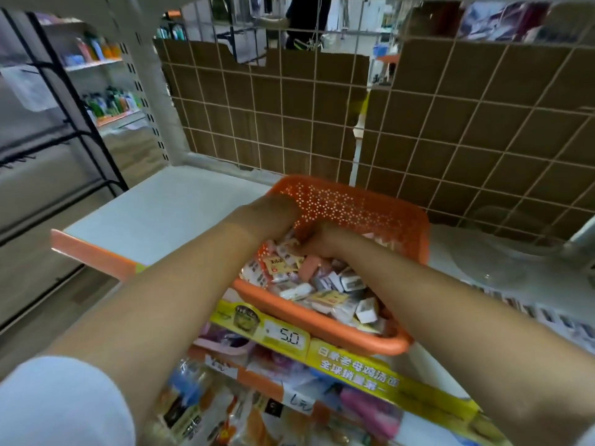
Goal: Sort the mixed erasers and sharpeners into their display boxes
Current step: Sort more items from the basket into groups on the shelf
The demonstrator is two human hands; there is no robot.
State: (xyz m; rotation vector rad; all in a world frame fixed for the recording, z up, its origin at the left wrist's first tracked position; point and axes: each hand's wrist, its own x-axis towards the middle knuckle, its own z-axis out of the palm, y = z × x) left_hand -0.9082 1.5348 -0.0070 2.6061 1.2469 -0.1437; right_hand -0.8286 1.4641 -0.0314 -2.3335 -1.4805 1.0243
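Observation:
An orange perforated plastic basket (351,207) stands at the front edge of a white shelf and is filled with several small wrapped erasers and sharpeners (325,284). Both of my hands reach into its far left part. My left hand (277,210) is curled down among the items near the basket's back wall. My right hand (318,241) is bent over the pile with its fingers closed on small packets; what exactly it grips is hidden under the hand.
The white shelf (161,217) stretches to the left of the basket. A clear plastic container (492,255) sits to the right. A wire grid backed with cardboard (450,123) closes the rear. A price strip (289,338) and packaged goods lie below.

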